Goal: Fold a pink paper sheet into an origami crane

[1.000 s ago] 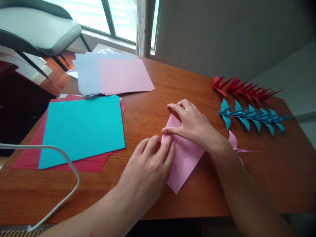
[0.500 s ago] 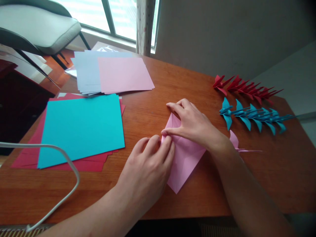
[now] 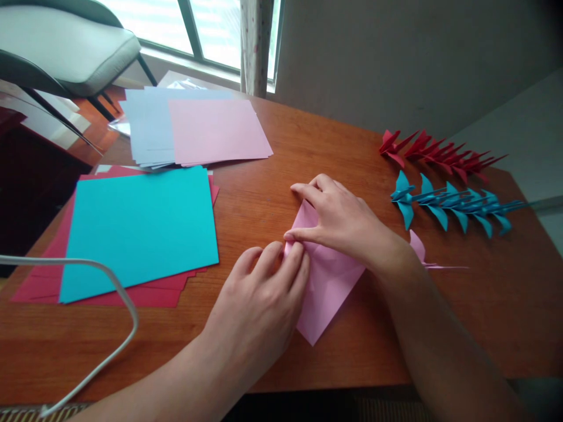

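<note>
A folded piece of pink origami paper (image 3: 329, 287) lies diamond-wise on the wooden table, one corner pointing at the near edge. My left hand (image 3: 266, 293) is closed on its left corner, the fingertips pressed together at the edge. From the right, my right hand (image 3: 336, 217) reaches over the upper part of the paper. Its thumb meets the left fingers at that corner, while the index finger reaches past the top corner. The folds beneath my fingers are hidden. Beside my right forearm sits a pink folded crane (image 3: 417, 247), partly covered by the arm.
Red paper cranes (image 3: 440, 155) and blue paper cranes (image 3: 453, 205) stand in rows at the right. On the left are a blue sheet (image 3: 141, 228) over red sheets (image 3: 39, 281), and pink sheets (image 3: 220, 130) over grey ones. A white cable (image 3: 127, 305) curves across the near left.
The view has shifted slightly. Both hands keep nearly the same hold on the pink paper, and no fold visibly changes.
</note>
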Available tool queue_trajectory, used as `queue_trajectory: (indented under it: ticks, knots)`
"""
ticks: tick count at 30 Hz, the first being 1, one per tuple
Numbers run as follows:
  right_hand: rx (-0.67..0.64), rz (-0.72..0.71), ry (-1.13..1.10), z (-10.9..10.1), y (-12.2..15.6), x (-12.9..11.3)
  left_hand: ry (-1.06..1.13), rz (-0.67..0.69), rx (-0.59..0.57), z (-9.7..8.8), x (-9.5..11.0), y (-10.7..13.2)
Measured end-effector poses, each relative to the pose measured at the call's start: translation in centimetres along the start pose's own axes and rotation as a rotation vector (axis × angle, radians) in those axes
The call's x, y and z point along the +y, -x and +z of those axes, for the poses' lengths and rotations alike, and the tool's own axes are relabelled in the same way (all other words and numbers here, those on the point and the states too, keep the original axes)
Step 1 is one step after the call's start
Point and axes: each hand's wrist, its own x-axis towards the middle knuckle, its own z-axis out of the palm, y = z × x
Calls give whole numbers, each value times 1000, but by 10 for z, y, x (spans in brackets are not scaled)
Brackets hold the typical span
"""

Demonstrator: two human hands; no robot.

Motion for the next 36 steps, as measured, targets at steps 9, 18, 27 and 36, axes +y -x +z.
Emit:
queue_trajectory:
  ticks: [9,18,27,36]
  knots:
    - [224,67,-112,14,-17,31,43,-3,0,-1,-2,1]
    - [323,4,-473,20,-1,44,370,-47,266,-3,-26,-3]
    - [296,117,-864,19,48,34,785,-542,293,-15,-34,-11]
    - [273,214,-1070,22,59,27,1126,-607,229,-5,-38,-16]
